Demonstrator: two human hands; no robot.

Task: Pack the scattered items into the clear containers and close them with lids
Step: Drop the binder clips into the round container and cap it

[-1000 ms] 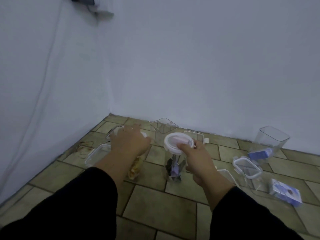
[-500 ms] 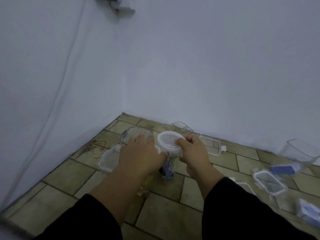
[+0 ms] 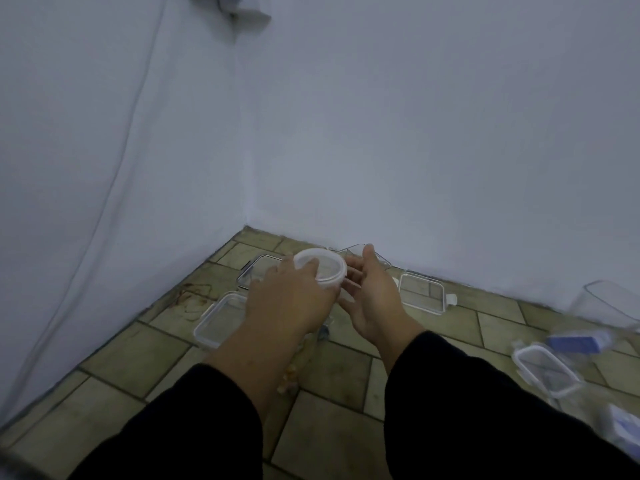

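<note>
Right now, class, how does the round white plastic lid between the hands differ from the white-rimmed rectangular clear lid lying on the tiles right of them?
Shape: the round white plastic lid is circular, the rectangular clear lid four-sided. Pose: the left hand grips the round lid; the rectangular lid lies flat, untouched, on the tiled floor. Look: the round lid is milky; tiles show through the rectangular lid. Both are plastic lids.
</note>
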